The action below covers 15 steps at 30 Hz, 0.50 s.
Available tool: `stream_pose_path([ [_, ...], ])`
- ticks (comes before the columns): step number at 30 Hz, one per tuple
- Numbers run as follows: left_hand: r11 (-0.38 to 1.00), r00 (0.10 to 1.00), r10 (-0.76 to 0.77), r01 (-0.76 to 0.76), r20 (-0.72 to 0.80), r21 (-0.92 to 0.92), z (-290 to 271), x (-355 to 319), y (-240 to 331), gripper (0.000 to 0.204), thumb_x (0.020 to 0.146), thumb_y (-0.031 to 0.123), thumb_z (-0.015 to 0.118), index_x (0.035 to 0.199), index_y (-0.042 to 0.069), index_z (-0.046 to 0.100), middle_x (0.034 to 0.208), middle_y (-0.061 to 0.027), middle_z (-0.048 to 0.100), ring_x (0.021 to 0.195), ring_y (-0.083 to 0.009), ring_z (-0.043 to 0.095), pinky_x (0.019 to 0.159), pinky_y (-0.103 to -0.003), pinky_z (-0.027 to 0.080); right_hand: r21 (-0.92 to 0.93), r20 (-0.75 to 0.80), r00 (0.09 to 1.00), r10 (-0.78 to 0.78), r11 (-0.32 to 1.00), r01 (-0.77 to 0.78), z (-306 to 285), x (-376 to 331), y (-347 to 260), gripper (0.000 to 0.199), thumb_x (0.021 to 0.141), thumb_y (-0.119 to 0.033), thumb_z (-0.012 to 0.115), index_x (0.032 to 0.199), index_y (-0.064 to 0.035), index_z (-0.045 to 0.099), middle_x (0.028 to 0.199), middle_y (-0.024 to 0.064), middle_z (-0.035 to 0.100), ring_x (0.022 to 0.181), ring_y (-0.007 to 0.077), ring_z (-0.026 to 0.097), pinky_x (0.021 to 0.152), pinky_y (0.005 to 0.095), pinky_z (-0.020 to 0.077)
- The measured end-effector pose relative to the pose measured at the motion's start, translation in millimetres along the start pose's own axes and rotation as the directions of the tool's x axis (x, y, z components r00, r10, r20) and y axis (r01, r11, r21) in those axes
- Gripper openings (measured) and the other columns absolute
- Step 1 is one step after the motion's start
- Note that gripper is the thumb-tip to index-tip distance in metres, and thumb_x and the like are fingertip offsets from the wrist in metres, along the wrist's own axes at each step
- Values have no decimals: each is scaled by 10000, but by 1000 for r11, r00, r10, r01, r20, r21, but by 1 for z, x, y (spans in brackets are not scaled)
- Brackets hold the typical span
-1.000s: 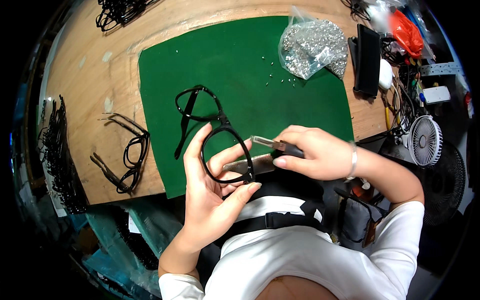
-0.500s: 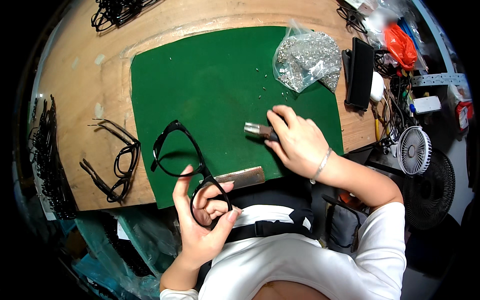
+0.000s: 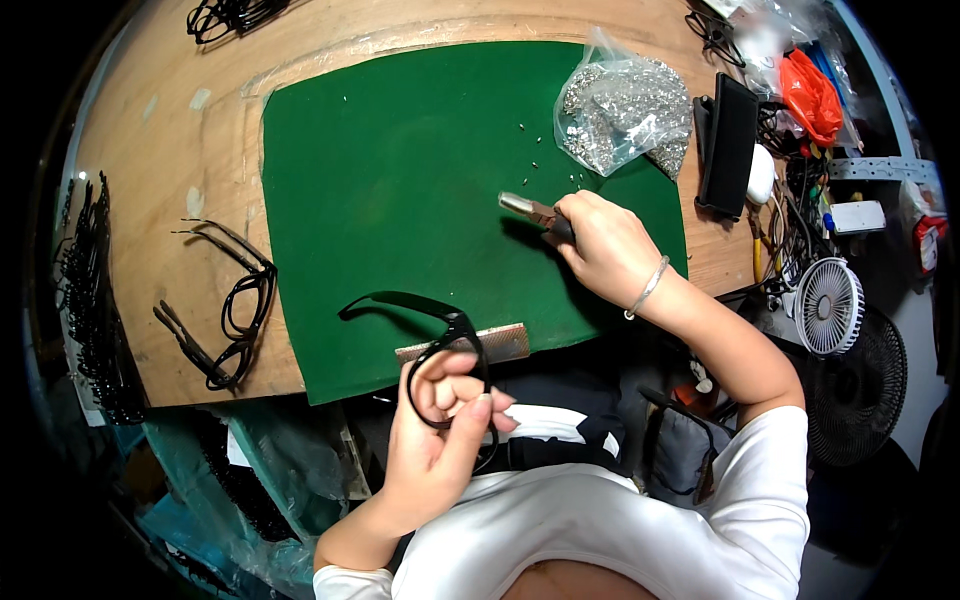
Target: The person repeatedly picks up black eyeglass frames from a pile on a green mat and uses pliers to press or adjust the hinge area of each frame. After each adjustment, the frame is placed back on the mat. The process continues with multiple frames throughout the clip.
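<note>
My left hand (image 3: 437, 450) is closed around a black eyeglass frame (image 3: 458, 328) at the front edge of the green mat (image 3: 390, 180). One temple arm points left over the mat, and my fingers show through a rim without a lens. Over the mat's right half, my right hand (image 3: 612, 240) is wrapped around a pair of pliers (image 3: 540, 214). Their metal jaws point up and left; most of the handles is hidden in my palm. Several tiny metal pieces (image 3: 535, 165) lie beyond the pliers, near a clear bag of small silver parts (image 3: 625, 110).
A flat metal strip (image 3: 508, 342) lies along the mat's front edge. To the left are another black eyeglass frame (image 3: 266, 275) and a heap of thin black pieces (image 3: 100, 330). A phone (image 3: 728, 145), cables and a white fan (image 3: 828, 305) stand at the right.
My left hand has moved slightly right and turned the eyeglass frame, so its temple arm now points left. My right hand has raised the pliers a little up and to the right.
</note>
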State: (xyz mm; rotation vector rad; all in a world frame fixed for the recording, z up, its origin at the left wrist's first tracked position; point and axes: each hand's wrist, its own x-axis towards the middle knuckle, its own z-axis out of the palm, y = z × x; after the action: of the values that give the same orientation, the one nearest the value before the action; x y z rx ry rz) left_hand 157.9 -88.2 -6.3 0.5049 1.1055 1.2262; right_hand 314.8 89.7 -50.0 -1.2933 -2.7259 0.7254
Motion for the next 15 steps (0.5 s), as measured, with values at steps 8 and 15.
stream_pose_path([
  [8, 979, 989, 144, -138, -35, 149, 18, 11, -15, 521, 791, -133, 440, 1250, 9, 239, 1068, -193, 511, 822, -199, 606, 744, -275, 489, 704, 101, 992, 76, 699, -126, -23, -30, -59, 158, 771, -129, 597, 812, 11, 536, 719, 126, 549, 647, 217, 554, 592, 313, 439],
  [15, 912, 936, 350, -330, -42, 245, 28, 16, -30, 524, 782, -104, 499, 1240, -40, 251, 1013, -172, 524, 803, -167, 600, 723, -261, 487, 971, 107, 977, 187, 190, -143, -1, -40, -79, 180, 838, -180, 568, 848, -24, 477, 665, 7, 516, 523, 26, 468, 432, 172, 381],
])
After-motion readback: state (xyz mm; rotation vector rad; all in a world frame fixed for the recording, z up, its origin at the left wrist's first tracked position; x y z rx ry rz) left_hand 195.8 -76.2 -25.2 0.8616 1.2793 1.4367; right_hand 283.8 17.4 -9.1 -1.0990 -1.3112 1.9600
